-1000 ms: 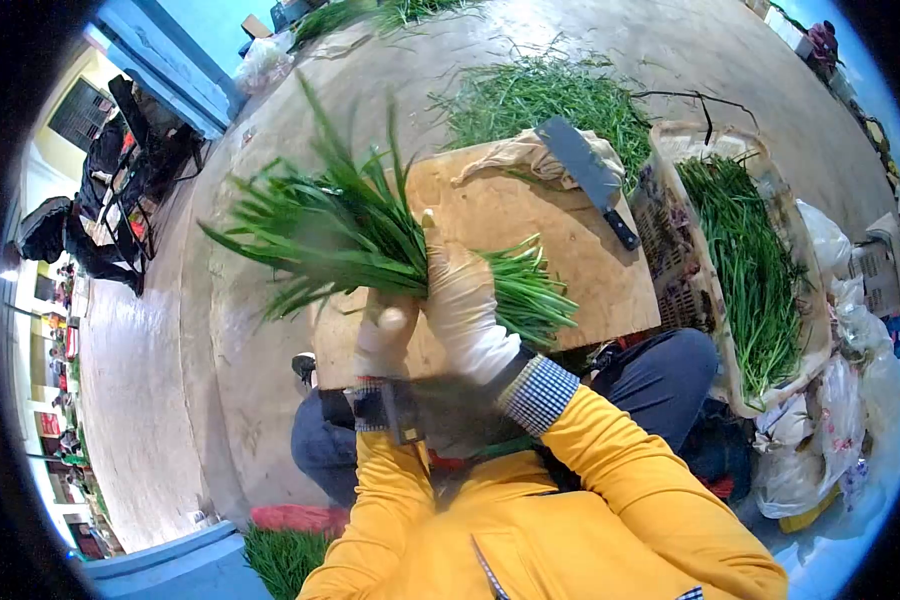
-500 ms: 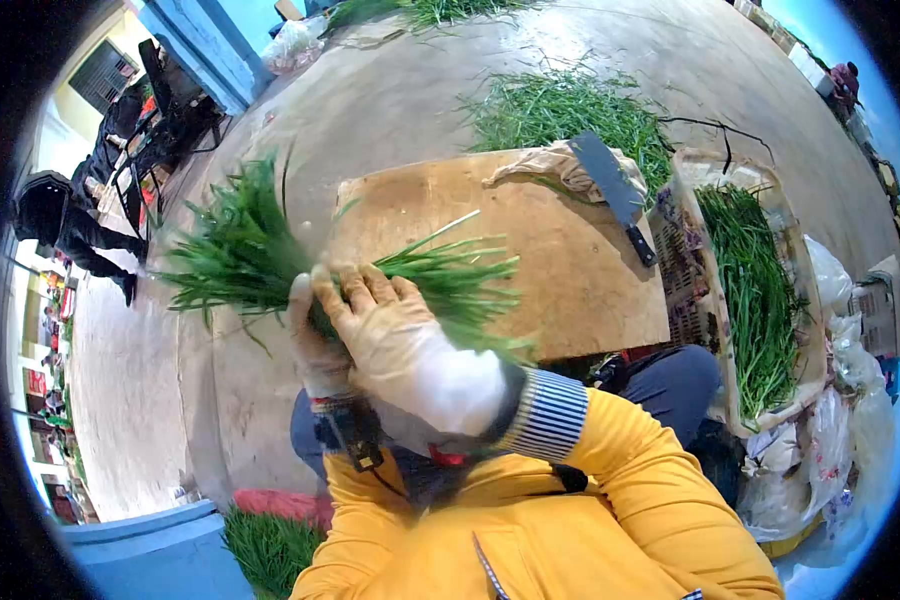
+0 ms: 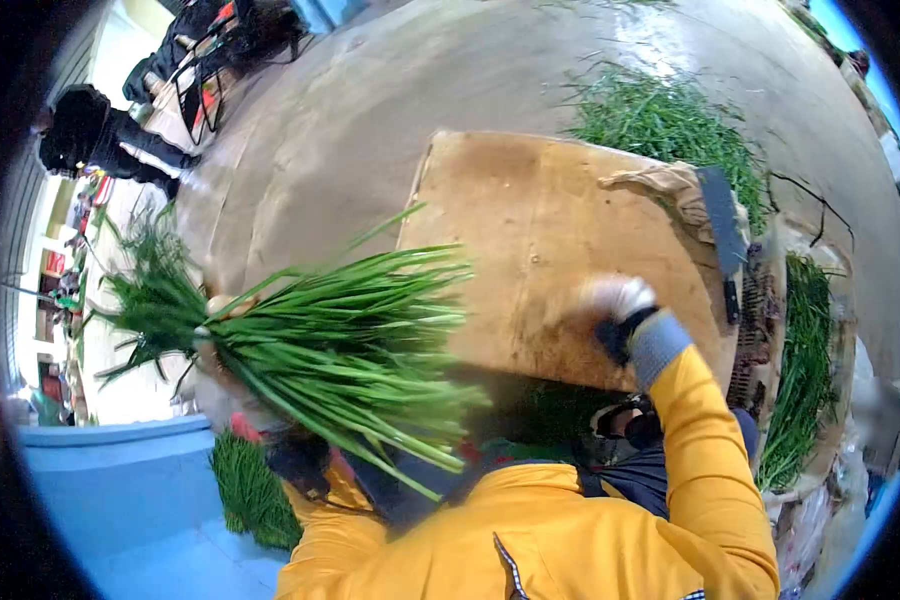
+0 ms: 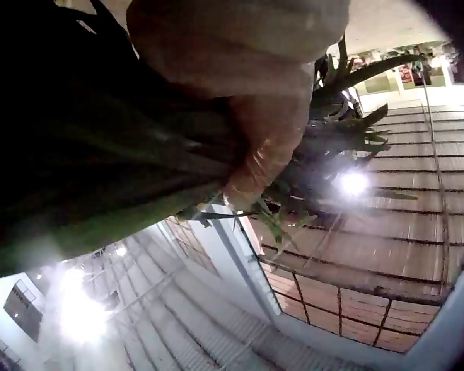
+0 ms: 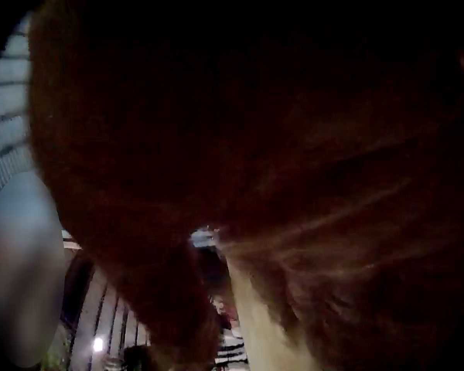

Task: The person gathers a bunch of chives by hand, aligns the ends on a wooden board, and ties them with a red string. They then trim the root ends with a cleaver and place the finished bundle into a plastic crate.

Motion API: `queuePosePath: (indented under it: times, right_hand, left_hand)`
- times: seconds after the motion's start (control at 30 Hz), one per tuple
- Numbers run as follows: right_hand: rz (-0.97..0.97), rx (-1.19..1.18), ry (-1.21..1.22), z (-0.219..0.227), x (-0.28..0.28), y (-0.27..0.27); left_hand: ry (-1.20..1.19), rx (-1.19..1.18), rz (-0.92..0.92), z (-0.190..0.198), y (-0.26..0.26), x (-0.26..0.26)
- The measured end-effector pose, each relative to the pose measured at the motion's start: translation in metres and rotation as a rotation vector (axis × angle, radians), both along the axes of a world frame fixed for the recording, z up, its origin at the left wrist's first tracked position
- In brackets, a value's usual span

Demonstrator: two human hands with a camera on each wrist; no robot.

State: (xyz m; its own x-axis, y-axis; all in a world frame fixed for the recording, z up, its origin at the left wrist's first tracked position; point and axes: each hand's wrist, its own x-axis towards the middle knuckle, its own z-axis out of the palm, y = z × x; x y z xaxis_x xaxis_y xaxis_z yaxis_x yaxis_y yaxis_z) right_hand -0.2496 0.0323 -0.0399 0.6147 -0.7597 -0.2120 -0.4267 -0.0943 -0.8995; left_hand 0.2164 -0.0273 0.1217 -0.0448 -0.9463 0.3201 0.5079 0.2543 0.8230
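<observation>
My gloved left hand (image 3: 228, 308) grips a thick bunch of garlic chives (image 3: 360, 330) left of the wooden board (image 3: 530, 220). The pale cut ends spread toward the board, while the leafy tips stick out to the left. In the left wrist view, gloved fingers (image 4: 255, 131) curl round the dark bunch. My right hand (image 3: 615, 300), in a whitish glove, is blurred by motion over the near part of the board. Nothing shows in it. The right wrist view is mostly dark, with a gap beside the thumb (image 5: 182, 332).
A cleaver (image 3: 720, 225) lies on a crumpled cloth (image 3: 670, 190) at the board's right edge. Loose chives (image 3: 660, 120) heap on the floor behind. A crate (image 3: 745, 370) of chives stands at the right. More chives (image 3: 250, 495) lie by my left side. A person (image 3: 100, 130) stands far left.
Both hands were together at the bunch. The left hand has carried the chives left, clear of the board. My right hand has let go and swung right over the board. The head view has turned left.
</observation>
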Motion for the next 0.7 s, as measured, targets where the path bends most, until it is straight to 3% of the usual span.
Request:
queuePosePath:
  times: [0.03, 0.07, 0.13, 0.17, 0.2, 0.23, 0.27, 0.3, 0.33, 0.37, 0.4, 0.43, 0.47, 0.5, 0.53, 0.6, 0.63, 0.67, 0.7]
  right_hand:
    - [-0.203, 0.117, -0.700, -0.018, -0.026, -0.033]
    - [-0.849, -0.150, -0.054, -0.137, -0.115, -0.074]
    - [-1.354, -0.385, 0.221, 0.072, -0.055, -0.057]
    - [-1.359, -0.378, 0.237, 0.083, -0.050, -0.045]
    - [-1.043, -0.298, -0.011, 0.089, -0.050, -0.032]
    - [-0.724, -0.205, -0.243, 0.096, -0.048, -0.015]
    - [-0.570, -0.178, -0.318, 0.106, -0.035, 0.011]
    - [-0.521, 0.192, -0.515, 0.117, -0.023, 0.038]
    - [-0.447, 0.003, -0.305, 0.105, -0.020, 0.055]
    - [-0.535, 0.086, -0.488, 0.102, 0.000, 0.074]
    - [-0.692, 0.293, -0.283, 0.101, 0.008, 0.089]
    - [-0.820, 0.444, -0.402, 0.081, 0.009, 0.107]
    - [-0.956, 0.418, -0.220, 0.060, 0.011, 0.126]
    - [-0.941, 0.458, -0.104, 0.054, 0.004, 0.145]
    - [-0.921, 0.499, 0.011, 0.049, -0.006, 0.165]
    - [-0.935, -0.061, 0.422, 0.037, -0.034, 0.206]
    - [-1.114, -0.318, 0.502, 0.052, -0.036, 0.208]
    - [-1.116, -0.315, 0.503, 0.066, -0.030, 0.201]
    - [-1.034, -0.484, 0.303, 0.078, -0.016, 0.186]
  left_hand:
    - [0.223, 0.048, -0.134, -0.002, 0.001, -0.021]
    - [0.085, -0.134, -0.171, -0.017, -0.013, -0.026]
    - [0.315, 0.023, -0.517, -0.029, -0.020, -0.066]
    - [0.276, 0.085, -0.358, -0.040, -0.018, -0.089]
    - [0.241, 0.148, -0.197, -0.052, -0.015, -0.112]
    - [0.225, 0.199, -0.228, -0.059, -0.019, -0.135]
    - [0.204, 0.255, -0.266, -0.067, -0.022, -0.158]
    - [0.193, 0.378, -0.295, -0.070, -0.017, -0.182]
    - [0.176, 0.490, -0.328, -0.070, -0.016, -0.202]
    - [0.094, 0.430, -0.431, -0.085, -0.025, -0.214]
    - [0.130, 0.570, -0.421, -0.074, -0.016, -0.233]
    - [0.078, 0.544, -0.450, -0.079, -0.018, -0.240]
    - [0.024, 0.516, -0.474, -0.088, -0.024, -0.245]
    - [0.117, 0.505, -0.580, -0.099, -0.032, -0.252]
    - [0.123, 0.563, -0.551, -0.119, -0.042, -0.247]
    - [0.197, 0.478, -0.658, -0.122, -0.046, -0.248]
    - [0.358, 0.513, -0.795, -0.138, -0.058, -0.248]
    - [0.356, 0.516, -0.797, -0.140, -0.060, -0.249]
    - [0.266, 0.521, -0.737, -0.141, -0.060, -0.250]
